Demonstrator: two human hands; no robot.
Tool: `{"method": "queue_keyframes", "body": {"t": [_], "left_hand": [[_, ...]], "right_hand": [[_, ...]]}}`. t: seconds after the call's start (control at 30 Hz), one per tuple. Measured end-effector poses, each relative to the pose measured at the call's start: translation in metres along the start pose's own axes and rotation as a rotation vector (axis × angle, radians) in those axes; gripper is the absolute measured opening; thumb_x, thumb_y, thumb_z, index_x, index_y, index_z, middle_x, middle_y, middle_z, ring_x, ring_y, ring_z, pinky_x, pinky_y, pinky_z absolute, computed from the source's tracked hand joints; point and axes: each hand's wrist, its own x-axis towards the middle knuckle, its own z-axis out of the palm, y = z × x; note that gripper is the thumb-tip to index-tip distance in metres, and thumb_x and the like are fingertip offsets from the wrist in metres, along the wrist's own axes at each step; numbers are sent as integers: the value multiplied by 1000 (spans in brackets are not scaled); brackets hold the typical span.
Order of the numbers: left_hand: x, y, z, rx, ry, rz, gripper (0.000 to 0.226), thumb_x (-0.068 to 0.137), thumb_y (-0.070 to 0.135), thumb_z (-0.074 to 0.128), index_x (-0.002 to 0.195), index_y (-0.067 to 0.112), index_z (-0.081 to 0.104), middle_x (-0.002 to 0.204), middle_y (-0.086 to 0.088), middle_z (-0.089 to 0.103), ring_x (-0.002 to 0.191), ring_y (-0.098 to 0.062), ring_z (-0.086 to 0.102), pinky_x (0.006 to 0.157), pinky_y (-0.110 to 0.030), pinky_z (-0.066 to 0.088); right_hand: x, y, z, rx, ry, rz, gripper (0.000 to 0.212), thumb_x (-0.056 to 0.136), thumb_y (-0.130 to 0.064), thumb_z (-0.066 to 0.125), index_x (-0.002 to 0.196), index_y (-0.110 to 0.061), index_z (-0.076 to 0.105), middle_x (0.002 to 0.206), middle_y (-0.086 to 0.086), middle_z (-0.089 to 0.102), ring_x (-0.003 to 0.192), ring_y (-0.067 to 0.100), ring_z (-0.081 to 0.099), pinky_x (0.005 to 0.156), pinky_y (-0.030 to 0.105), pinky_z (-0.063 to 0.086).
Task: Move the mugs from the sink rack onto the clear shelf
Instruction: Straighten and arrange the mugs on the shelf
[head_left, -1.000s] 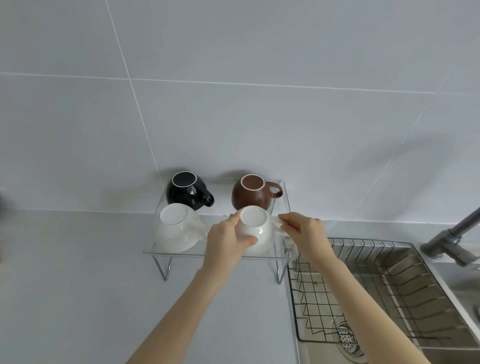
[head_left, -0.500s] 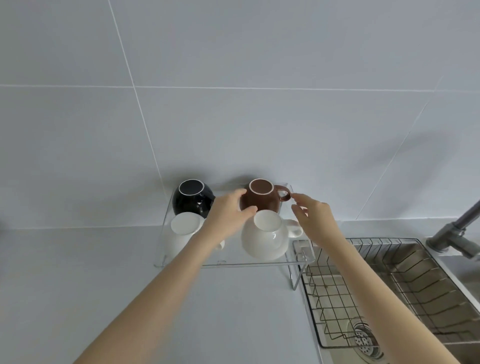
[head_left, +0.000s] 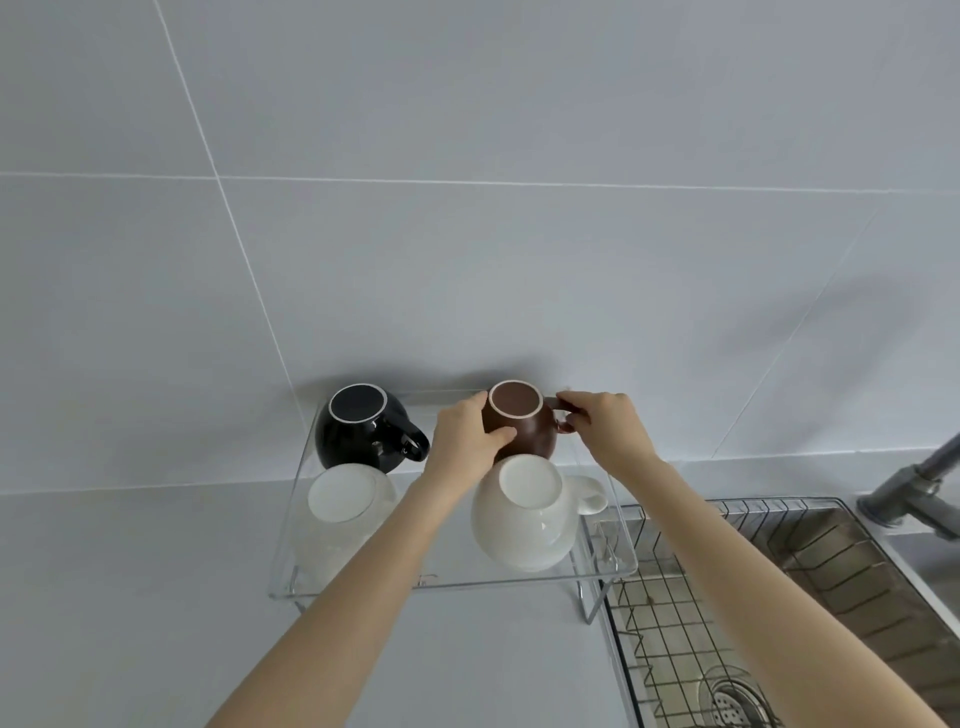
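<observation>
Several mugs stand upside down on the clear shelf (head_left: 519, 582). A black mug (head_left: 363, 431) is at the back left and a brown mug (head_left: 524, 426) at the back right. One white mug (head_left: 337, 519) sits front left, partly behind my left forearm, and another white mug (head_left: 524, 519) front right. My left hand (head_left: 467, 441) grips the brown mug's left side. My right hand (head_left: 608, 426) pinches its handle. The wire sink rack (head_left: 675, 623) at the right holds no mugs that I can see.
The shelf stands on the grey counter against a tiled wall. The steel sink with its drain (head_left: 732, 696) lies under the rack. A grey tap (head_left: 914, 493) reaches in from the right edge.
Both hands let go of the front right white mug and moved back to the brown mug, where they now hold its body and handle. The view has come closer to the shelf.
</observation>
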Motion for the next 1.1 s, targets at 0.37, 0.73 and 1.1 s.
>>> {"method": "queue_keyframes", "body": {"t": [0.37,0.73,1.1], "left_hand": [[-4,0,0,-31,12,23,33,76,15,66,107,5,60,98,-15,70,91,-32,61,71,-24,39],[-83,-26,-121,79,-157,-88,71,68,26,77,130,28,43,126,7,51,106,-7,44,89,-22,33],[-100,-72,-123,-47,-47,-182,86,49,41,80,127,24,48,125,0,59,115,-16,52,93,-27,40]], "right_hand": [[-2,0,0,-18,36,14,32,80,7,43,97,-5,67,88,24,73,83,41,62,75,48,54],[-105,-115,11,231,5,-207,23,88,-17,57,108,-9,64,97,9,70,94,23,64,77,23,42],[-114,-123,75,54,-16,-206,8,83,-4,52,84,-1,59,65,18,59,63,38,44,63,44,46]]}}
